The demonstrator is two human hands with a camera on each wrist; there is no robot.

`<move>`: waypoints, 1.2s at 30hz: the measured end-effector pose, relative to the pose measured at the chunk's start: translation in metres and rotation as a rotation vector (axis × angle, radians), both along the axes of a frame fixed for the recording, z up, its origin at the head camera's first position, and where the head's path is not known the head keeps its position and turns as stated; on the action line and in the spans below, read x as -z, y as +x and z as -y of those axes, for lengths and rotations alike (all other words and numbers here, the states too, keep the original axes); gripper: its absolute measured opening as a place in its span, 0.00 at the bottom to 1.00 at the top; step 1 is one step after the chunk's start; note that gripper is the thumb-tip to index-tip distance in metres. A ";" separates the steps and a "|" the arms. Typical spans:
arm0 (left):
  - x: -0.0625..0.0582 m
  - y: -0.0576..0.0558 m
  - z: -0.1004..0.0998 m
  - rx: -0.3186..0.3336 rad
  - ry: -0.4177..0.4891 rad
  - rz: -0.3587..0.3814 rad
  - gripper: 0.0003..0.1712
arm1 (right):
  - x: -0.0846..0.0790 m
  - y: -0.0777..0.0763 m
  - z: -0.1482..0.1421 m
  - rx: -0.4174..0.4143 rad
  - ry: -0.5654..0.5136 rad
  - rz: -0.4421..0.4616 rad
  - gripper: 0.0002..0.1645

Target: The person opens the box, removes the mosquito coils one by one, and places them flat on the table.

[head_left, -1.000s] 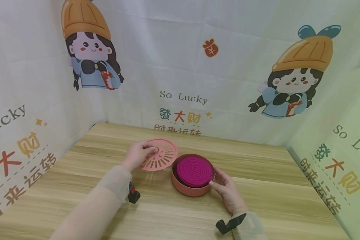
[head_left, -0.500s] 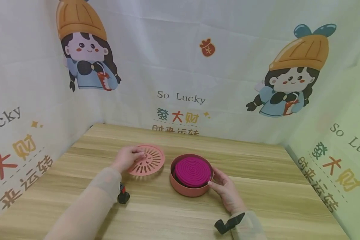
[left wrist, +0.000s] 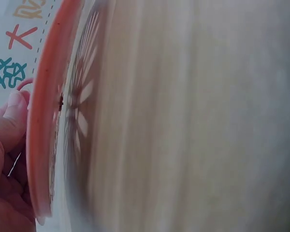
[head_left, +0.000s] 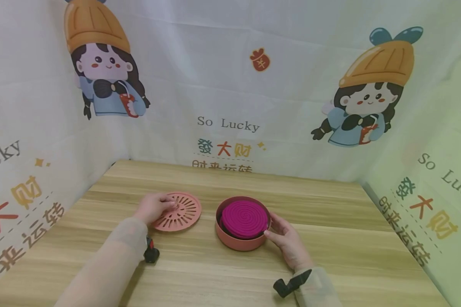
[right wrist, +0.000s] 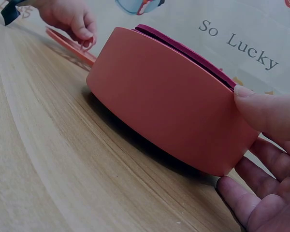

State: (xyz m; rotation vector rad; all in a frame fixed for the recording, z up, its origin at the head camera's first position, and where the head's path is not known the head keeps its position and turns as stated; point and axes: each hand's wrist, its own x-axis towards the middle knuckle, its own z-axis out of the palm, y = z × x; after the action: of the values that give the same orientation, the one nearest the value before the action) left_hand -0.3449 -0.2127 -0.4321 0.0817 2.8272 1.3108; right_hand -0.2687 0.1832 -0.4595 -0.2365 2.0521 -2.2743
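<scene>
My left hand pinches the small ring on top of a round pink slotted lid, left of the box in the head view. The left wrist view shows this lid edge-on, just over the table with its shadow beside it. To the right stands a round salmon-pink box without its lid. A magenta spiral coil, which looks like a mosquito coil, fills it and rises slightly above the rim. My right hand holds the box's right side, thumb at the rim, fingers curled against the wall.
Both hands work over a wood-grain table. A white printed cloth hangs behind the table and along both sides. Black camera mounts sit on the wrists, close to the tabletop.
My left hand has carried the lid left and lower, away from the box and nearer the tabletop. The right hand keeps its hold, and the box stays in place.
</scene>
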 end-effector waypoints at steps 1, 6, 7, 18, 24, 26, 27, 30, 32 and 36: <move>0.000 0.000 0.001 -0.001 0.002 0.008 0.13 | 0.000 0.000 0.000 -0.002 0.001 0.000 0.37; -0.001 0.003 0.002 0.012 -0.001 0.028 0.13 | 0.001 -0.001 0.000 -0.005 -0.010 0.006 0.38; -0.001 0.003 0.002 0.014 -0.011 0.026 0.13 | 0.001 -0.001 0.000 -0.004 -0.010 0.006 0.38; 0.000 0.001 0.009 0.048 -0.045 0.043 0.19 | 0.001 -0.002 -0.001 -0.011 -0.015 0.000 0.38; -0.009 0.009 0.010 0.032 -0.040 0.037 0.24 | 0.001 -0.001 -0.001 -0.017 -0.006 0.002 0.38; -0.015 0.012 0.005 0.018 -0.027 0.006 0.25 | 0.001 -0.002 0.000 -0.015 -0.005 0.002 0.38; -0.018 0.015 0.001 0.011 -0.009 -0.007 0.25 | 0.001 -0.002 0.000 -0.014 -0.007 0.002 0.38; -0.024 0.021 -0.015 0.017 0.035 -0.065 0.27 | 0.002 -0.002 0.000 -0.012 -0.009 -0.003 0.38; -0.026 0.026 -0.028 0.022 0.080 -0.075 0.27 | 0.002 -0.003 0.000 -0.006 -0.016 -0.001 0.38; -0.022 0.037 -0.057 0.037 0.194 -0.071 0.25 | 0.002 -0.003 0.000 -0.004 -0.015 -0.002 0.38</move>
State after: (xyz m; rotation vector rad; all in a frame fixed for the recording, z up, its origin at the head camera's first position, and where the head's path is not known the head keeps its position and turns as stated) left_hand -0.3077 -0.1554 -0.4097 0.1873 2.7305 1.6013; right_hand -0.2716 0.1836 -0.4618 -0.2437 2.0346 -2.2891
